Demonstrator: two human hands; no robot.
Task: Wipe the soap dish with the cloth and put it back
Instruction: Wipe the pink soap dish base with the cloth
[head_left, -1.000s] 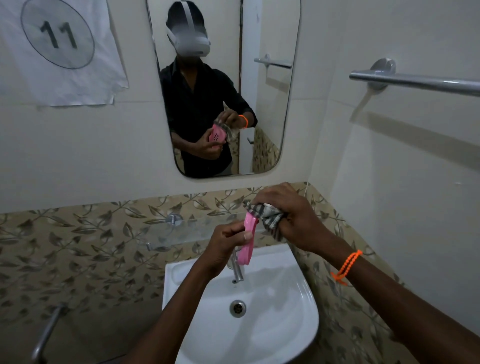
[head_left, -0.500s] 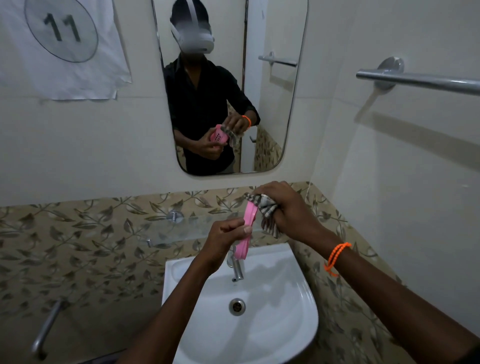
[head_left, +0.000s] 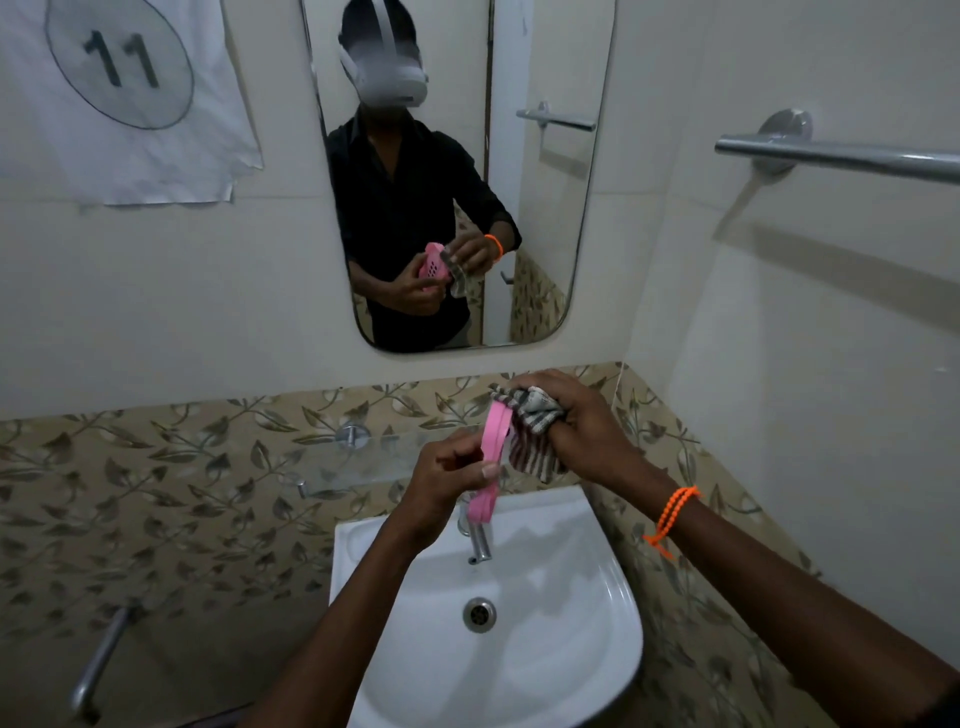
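A pink soap dish (head_left: 491, 457) stands on edge above the sink, gripped by my left hand (head_left: 449, 478) around its lower part. Against the dish's right side lies a striped grey-and-white cloth (head_left: 530, 426), bunched in my right hand (head_left: 582, 431), which presses it onto the dish near the top. The mirror (head_left: 457, 171) reflects the dish's perforated face and the cloth hanging beside it.
A white sink (head_left: 571, 649) with a chrome tap (head_left: 480, 543) lies below my hands. A glass shelf (head_left: 363, 460) runs along the leaf-patterned tiles behind. A towel bar (head_left: 841, 156) juts from the right wall. A chrome pipe (head_left: 98, 665) sits low left.
The cloth has slid along the dish's right side, with more of it now hanging below my right hand. My left hand keeps its grip on the dish.
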